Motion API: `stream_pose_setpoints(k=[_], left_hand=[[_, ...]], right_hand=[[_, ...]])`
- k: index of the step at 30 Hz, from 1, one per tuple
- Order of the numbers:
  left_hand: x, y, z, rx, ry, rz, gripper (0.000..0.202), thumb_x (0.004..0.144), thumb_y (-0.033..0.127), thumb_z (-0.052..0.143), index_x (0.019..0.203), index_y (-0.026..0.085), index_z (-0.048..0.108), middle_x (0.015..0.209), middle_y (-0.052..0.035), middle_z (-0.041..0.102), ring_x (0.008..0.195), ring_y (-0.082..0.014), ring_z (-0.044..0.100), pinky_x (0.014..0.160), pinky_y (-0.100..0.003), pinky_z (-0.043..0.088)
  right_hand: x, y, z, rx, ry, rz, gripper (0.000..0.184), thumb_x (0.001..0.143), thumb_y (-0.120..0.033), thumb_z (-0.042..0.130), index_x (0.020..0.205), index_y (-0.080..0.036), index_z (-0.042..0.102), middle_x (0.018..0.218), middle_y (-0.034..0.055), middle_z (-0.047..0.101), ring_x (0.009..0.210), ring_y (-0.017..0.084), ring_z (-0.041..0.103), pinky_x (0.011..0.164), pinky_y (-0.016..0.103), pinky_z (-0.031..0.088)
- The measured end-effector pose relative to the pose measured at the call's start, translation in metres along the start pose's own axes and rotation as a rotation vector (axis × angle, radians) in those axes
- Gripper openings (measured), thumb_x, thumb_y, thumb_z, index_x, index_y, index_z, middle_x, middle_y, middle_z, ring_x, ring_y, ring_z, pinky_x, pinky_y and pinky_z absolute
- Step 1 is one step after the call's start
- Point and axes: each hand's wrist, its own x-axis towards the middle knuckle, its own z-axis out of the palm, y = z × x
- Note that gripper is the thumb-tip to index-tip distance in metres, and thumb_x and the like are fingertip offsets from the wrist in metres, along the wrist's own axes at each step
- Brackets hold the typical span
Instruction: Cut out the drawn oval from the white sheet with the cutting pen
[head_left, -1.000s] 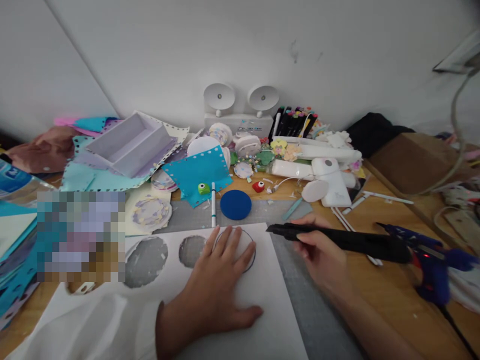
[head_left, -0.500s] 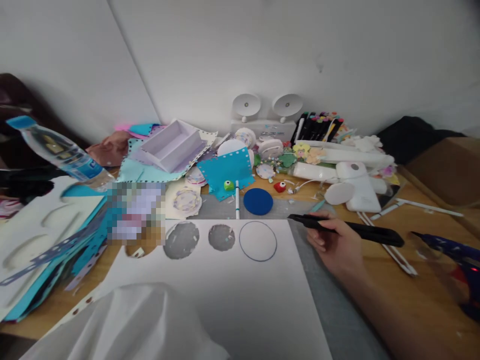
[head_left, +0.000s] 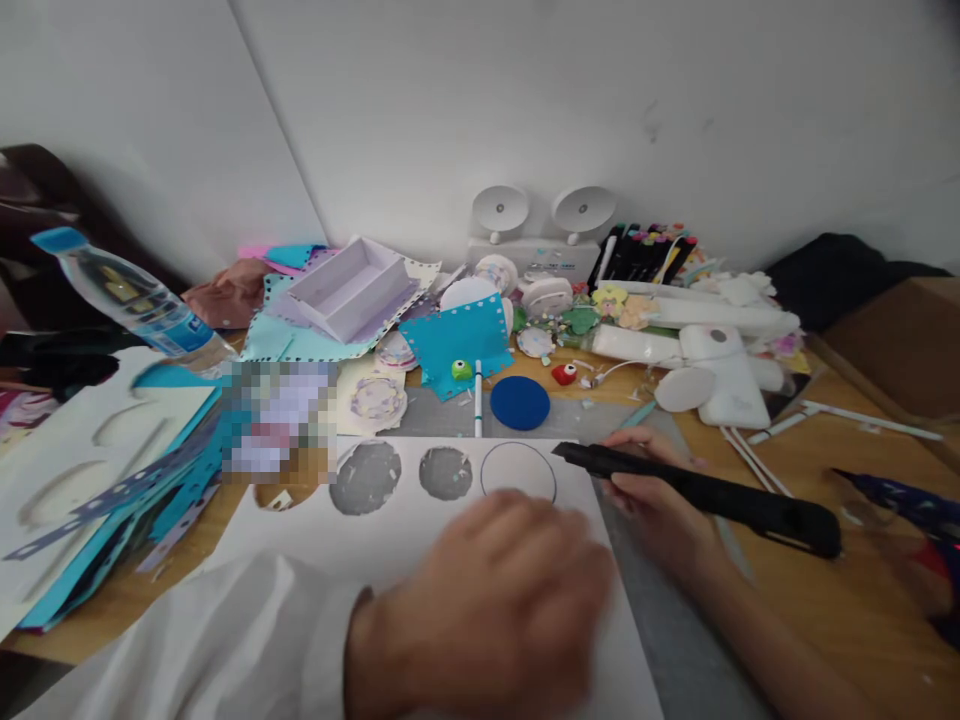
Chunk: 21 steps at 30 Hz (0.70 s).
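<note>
My right hand (head_left: pixel 660 505) grips a black utility knife (head_left: pixel 750 505) whose tip points left over the top right corner of a white sheet (head_left: pixel 315 530). Blurred by motion, my left hand (head_left: pixel 502 600) is over the right part of the sheet; its fingers look bent, but I cannot make out whether they hold anything. The hand covers the lower edge of a drawn circle (head_left: pixel 517 468). Left of that circle the sheet has round cut-out holes, with a grey cutting mat (head_left: pixel 442 405) showing through. Beyond the sheet's top edge lie a blue disc (head_left: pixel 520 402) and a white marker (head_left: pixel 478 400).
At the left stand a tilted water bottle (head_left: pixel 135 300) and stacked cut paper (head_left: pixel 112 440). A lilac paper box (head_left: pixel 349 285), a teal paper piece (head_left: pixel 457 345), several black markers (head_left: pixel 645 255) and a white power bank (head_left: pixel 727 385) fill the back. A dark glue gun (head_left: pixel 907 510) lies at right.
My left hand has come into view over the sheet, partly covering the drawn circle. My right hand has moved the knife slightly left, and its rear end now sits lower.
</note>
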Motion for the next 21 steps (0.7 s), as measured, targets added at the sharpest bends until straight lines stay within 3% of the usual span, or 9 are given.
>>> stream_pose_setpoints(k=[2,5,9,13,21], left_hand=[[-0.004,-0.024,0.013,-0.028,-0.001,-0.097,0.035,0.085,0.033,0.055,0.114,0.014,0.055,0.113,-0.0146,0.062,0.100,-0.0274,0.060,0.084,-0.044,0.053],[-0.018,-0.053,0.032,-0.027,-0.088,-0.219,0.067,0.079,0.048,0.061,0.131,0.010,0.043,0.133,-0.0225,0.050,0.123,-0.0373,0.048,0.099,-0.058,0.043],[-0.029,-0.065,0.046,0.001,-0.230,-0.158,0.102,0.076,0.070,0.058,0.147,0.005,0.024,0.154,-0.0255,0.026,0.142,-0.0394,0.026,0.112,-0.056,0.030],[-0.027,-0.064,0.047,0.007,-0.263,-0.109,0.102,0.080,0.070,0.053,0.151,0.007,0.016,0.157,-0.0220,0.019,0.146,-0.0347,0.017,0.118,-0.051,0.021],[-0.024,-0.066,0.049,0.014,-0.279,-0.117,0.103,0.081,0.070,0.052,0.152,0.005,0.013,0.158,-0.0216,0.013,0.147,-0.0345,0.012,0.119,-0.049,0.016]], right_hand=[[-0.003,0.004,-0.001,-0.062,-0.090,-0.044,0.024,0.077,-0.028,0.067,0.100,-0.025,0.061,0.076,-0.0006,0.062,0.059,0.013,0.050,0.046,0.021,0.036],[-0.006,0.004,-0.002,-0.181,-0.194,-0.120,0.024,0.079,-0.028,0.067,0.102,-0.026,0.061,0.084,0.0009,0.064,0.066,0.014,0.055,0.051,0.022,0.042],[-0.009,-0.006,0.002,-0.365,-0.365,-0.273,0.020,0.081,-0.021,0.064,0.100,-0.025,0.065,0.083,0.0015,0.065,0.072,0.015,0.061,0.061,0.024,0.046],[-0.006,-0.012,0.011,-0.414,-0.550,-0.369,0.023,0.083,-0.016,0.059,0.104,-0.022,0.064,0.081,0.0024,0.065,0.071,0.015,0.062,0.063,0.025,0.046],[-0.003,-0.010,0.017,-0.442,-0.581,-0.321,0.022,0.084,-0.016,0.056,0.103,-0.021,0.064,0.078,0.0044,0.064,0.069,0.017,0.061,0.061,0.029,0.046]])
